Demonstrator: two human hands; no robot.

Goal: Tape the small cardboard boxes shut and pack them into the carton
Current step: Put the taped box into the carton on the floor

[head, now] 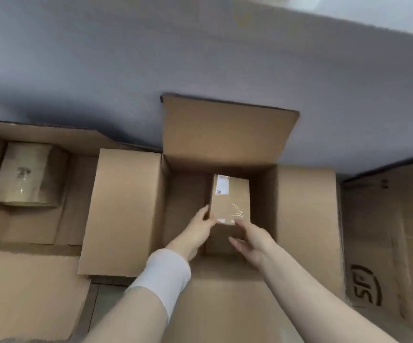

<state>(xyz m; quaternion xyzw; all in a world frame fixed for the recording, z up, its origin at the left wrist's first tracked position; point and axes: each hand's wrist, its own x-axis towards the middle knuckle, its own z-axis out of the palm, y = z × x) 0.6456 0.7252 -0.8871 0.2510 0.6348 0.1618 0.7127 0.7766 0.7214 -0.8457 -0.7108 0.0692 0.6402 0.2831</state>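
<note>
An open brown carton [304, 214] stands in the middle with all its flaps folded out. Deep inside it is a small cardboard box [229, 198], taped with clear tape and bearing a white label at its far end. My left hand [198, 231] grips the small box at its near left corner. My right hand [252, 240] reaches in beside it, fingertips touching the box's near edge, the other fingers spread. A white band wraps my left forearm.
A second open carton [27, 229] at the left holds another taped small box [27, 173]. A flat cardboard piece with printed "SF" lettering [386, 243] lies at the right. A grey wall [200, 58] rises just behind the cartons.
</note>
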